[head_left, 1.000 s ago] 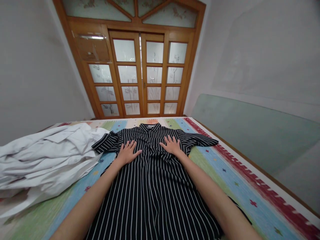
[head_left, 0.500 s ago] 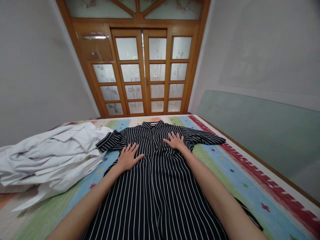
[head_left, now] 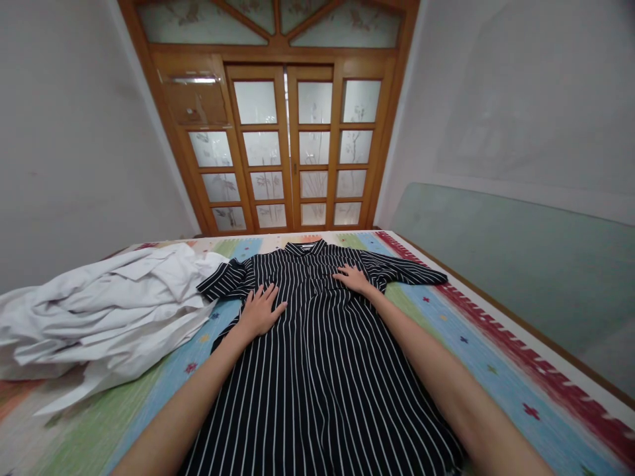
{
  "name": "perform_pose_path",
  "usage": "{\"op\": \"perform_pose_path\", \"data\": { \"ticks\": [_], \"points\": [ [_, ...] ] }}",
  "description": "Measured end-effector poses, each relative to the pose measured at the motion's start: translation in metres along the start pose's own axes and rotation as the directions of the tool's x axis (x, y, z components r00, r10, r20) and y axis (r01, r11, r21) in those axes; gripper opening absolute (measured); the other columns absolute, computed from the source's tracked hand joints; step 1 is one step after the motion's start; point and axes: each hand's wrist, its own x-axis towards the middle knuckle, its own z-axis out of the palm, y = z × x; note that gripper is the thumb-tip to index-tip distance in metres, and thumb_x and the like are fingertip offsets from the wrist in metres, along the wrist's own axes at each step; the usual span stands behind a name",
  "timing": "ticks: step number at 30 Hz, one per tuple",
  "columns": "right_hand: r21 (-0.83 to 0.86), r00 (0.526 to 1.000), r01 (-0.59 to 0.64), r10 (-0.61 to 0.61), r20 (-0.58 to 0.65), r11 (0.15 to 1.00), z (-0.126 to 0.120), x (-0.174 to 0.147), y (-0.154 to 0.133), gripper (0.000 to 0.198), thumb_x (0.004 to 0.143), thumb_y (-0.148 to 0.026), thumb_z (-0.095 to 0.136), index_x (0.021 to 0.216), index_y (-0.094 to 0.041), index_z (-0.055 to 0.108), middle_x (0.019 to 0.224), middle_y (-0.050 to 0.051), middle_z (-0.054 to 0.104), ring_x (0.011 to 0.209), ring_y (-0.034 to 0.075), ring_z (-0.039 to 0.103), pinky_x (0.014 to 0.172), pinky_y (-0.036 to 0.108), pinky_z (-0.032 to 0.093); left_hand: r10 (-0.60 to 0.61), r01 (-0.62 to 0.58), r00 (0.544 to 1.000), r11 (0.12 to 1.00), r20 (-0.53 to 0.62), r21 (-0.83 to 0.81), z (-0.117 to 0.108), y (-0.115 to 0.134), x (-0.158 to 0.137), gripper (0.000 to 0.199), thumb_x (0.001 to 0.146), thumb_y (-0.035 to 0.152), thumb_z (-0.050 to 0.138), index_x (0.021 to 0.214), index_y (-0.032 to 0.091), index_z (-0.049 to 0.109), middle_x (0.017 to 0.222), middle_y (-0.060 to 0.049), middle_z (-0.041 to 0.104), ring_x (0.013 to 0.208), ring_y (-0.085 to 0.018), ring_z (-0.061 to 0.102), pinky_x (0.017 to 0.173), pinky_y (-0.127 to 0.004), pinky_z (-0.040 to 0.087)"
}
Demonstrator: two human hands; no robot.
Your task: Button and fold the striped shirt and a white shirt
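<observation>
A black shirt with white stripes (head_left: pixel 302 357) lies spread out in front of me, its collar at the far end and its sleeves out to both sides. My left hand (head_left: pixel 260 311) rests on the left side of the shirt's chest, palm down with fingers spread. On the right side of the chest lies my right hand (head_left: pixel 353 278), also flat and open, its fingers pointing toward the middle. Neither hand grips the cloth. Some creases run across the fabric between the hands.
A heap of white cloth (head_left: pixel 114 311) lies at the left, touching or close to the shirt's left sleeve. Underneath is a colourful striped bedspread (head_left: pixel 476 370). A pale green board (head_left: pixel 506 258) stands along the right side. Wooden doors with glass panes (head_left: pixel 292 145) close off the far end.
My right hand has shifted slightly, its fingers now less spread. The left hand stays at about the same place on the shirt. The view has tilted a little.
</observation>
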Motion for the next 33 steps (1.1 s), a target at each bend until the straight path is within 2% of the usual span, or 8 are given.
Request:
{"op": "perform_pose_path", "data": {
  "ticks": [3,5,7,10,13,20,27,33],
  "points": [
    [0.041,0.976,0.180,-0.173,-0.134,0.983,-0.004,-0.032,-0.012,0.048,0.091,-0.037,0.053,0.133,-0.015,0.057,0.149,0.015,0.042,0.139,0.028,0.033,0.112,0.041,0.024,0.026,-0.024,0.998,0.999,-0.055,0.036,-0.001,0.004,-0.002,0.057,0.097,0.048,0.030,0.141,0.016,0.047,0.150,-0.012,0.043,0.141,-0.032,0.034,0.114,-0.050,0.026],
    [0.063,0.910,0.375,-0.355,-0.213,0.925,-0.005,-0.062,-0.025,0.036,0.089,-0.028,0.056,0.121,-0.014,0.064,0.133,0.013,0.057,0.126,0.023,0.047,0.105,0.035,0.033,0.071,-0.068,0.993,0.997,-0.089,0.037,-0.002,0.007,-0.005,0.052,0.098,0.041,0.029,0.135,0.014,0.053,0.145,-0.014,0.050,0.139,-0.030,0.038,0.114,-0.047,0.028],
    [0.116,0.867,0.499,-0.490,-0.094,0.859,-0.003,-0.096,-0.039,0.025,0.090,-0.027,0.055,0.107,-0.014,0.068,0.104,0.009,0.069,0.096,0.018,0.061,0.087,0.030,0.044,0.113,-0.112,0.990,0.994,-0.084,0.015,-0.003,0.011,-0.010,0.053,0.099,0.040,0.027,0.134,0.011,0.054,0.144,-0.015,0.050,0.138,-0.029,0.039,0.114,-0.043,0.028],
    [0.148,0.760,0.605,-0.623,0.185,0.782,0.005,-0.148,-0.060,0.029,0.089,-0.042,0.058,0.094,-0.015,0.068,0.082,0.003,0.068,0.071,0.014,0.060,0.068,0.025,0.043,0.129,-0.130,0.991,0.990,-0.022,-0.051,-0.004,0.016,-0.026,0.060,0.099,0.048,0.024,0.141,0.012,0.046,0.151,-0.013,0.041,0.143,-0.029,0.031,0.116,-0.046,0.023],
    [-0.031,0.735,0.651,-0.619,0.277,0.758,0.015,-0.189,-0.074,0.045,0.084,-0.058,0.058,0.094,-0.015,0.067,0.078,0.006,0.069,0.069,0.019,0.062,0.065,0.029,0.044,0.139,-0.136,0.990,0.986,0.027,-0.101,-0.003,0.016,-0.048,0.065,0.097,0.056,0.022,0.148,0.018,0.037,0.156,-0.010,0.033,0.146,-0.029,0.023,0.117,-0.052,0.017],
    [-0.240,0.812,0.561,-0.469,0.347,0.793,0.012,-0.225,-0.079,0.040,0.089,-0.043,0.049,0.083,-0.011,0.073,0.080,0.017,0.072,0.076,0.028,0.068,0.067,0.037,0.050,-0.017,0.017,1.000,0.999,0.002,-0.037,-0.004,-0.012,-0.087,0.066,0.095,0.056,0.027,0.147,0.017,0.039,0.156,-0.011,0.031,0.145,-0.033,0.025,0.115,-0.053,0.024],
    [-0.170,0.732,0.647,-0.543,0.412,0.743,0.003,-0.237,-0.074,0.030,0.085,-0.027,0.049,0.079,-0.011,0.073,0.074,0.013,0.071,0.066,0.022,0.064,0.060,0.031,0.043,-0.084,0.084,0.996,0.996,0.036,-0.001,-0.004,-0.028,-0.108,0.071,0.093,0.057,0.032,0.145,0.010,0.042,0.154,-0.014,0.033,0.144,-0.036,0.026,0.116,-0.051,0.025],
    [0.052,0.591,0.736,-0.678,0.437,0.675,-0.011,-0.240,-0.064,0.024,0.087,-0.025,0.050,0.078,-0.015,0.069,0.067,0.002,0.066,0.054,0.011,0.050,0.052,0.024,0.031,-0.055,0.054,0.998,0.997,-0.017,-0.056,-0.016,-0.035,-0.122,0.063,0.091,0.052,0.033,0.133,0.011,0.054,0.144,-0.015,0.050,0.137,-0.032,0.041,0.113,-0.047,0.032]
  ]
}}
